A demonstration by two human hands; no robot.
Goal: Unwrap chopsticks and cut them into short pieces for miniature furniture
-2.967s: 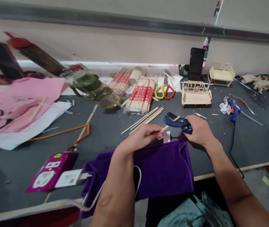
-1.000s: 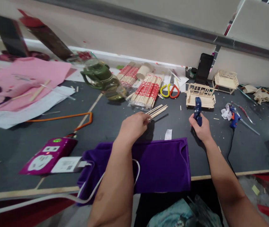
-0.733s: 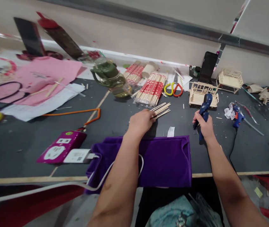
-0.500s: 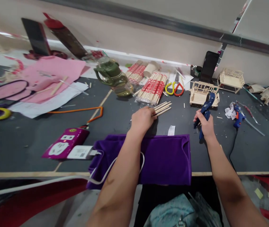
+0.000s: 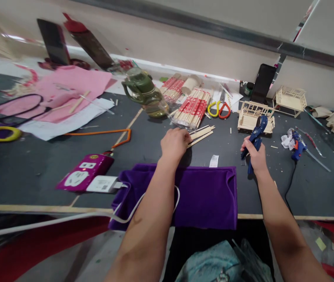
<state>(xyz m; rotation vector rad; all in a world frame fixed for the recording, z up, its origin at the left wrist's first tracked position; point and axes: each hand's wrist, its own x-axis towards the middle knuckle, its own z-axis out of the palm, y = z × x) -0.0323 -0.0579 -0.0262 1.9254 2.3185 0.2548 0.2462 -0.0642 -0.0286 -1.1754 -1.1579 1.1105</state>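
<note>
My left hand (image 5: pixel 175 143) is closed over the near ends of several thin wooden sticks (image 5: pixel 201 134), which lie on the dark table with their far ends pointing right. Its fingertips are partly hidden behind the knuckles. In my right hand (image 5: pixel 254 152) is a blue handheld cutter (image 5: pixel 256 137), held upright by its handles, its head pointing up and away. Just behind the cutter stands a small model bench (image 5: pixel 245 120) made of wooden sticks. Between the hands, nearer to me, lies a small white paper slip (image 5: pixel 214 161).
Red-and-white packs of chopsticks (image 5: pixel 193 107), a green-lidded jug (image 5: pixel 145 92) and yellow-and-red scissors (image 5: pixel 219 110) stand behind my hands. A blue glue gun (image 5: pixel 298 148) lies right. Purple cloth (image 5: pixel 206 197) covers the front edge, with a white cable (image 5: pixel 67 223) across it.
The sticks by my left hand lie closer together, with one lower stick slightly apart. My left fingers have shifted a little on them. My right hand holds the cutter as before.
</note>
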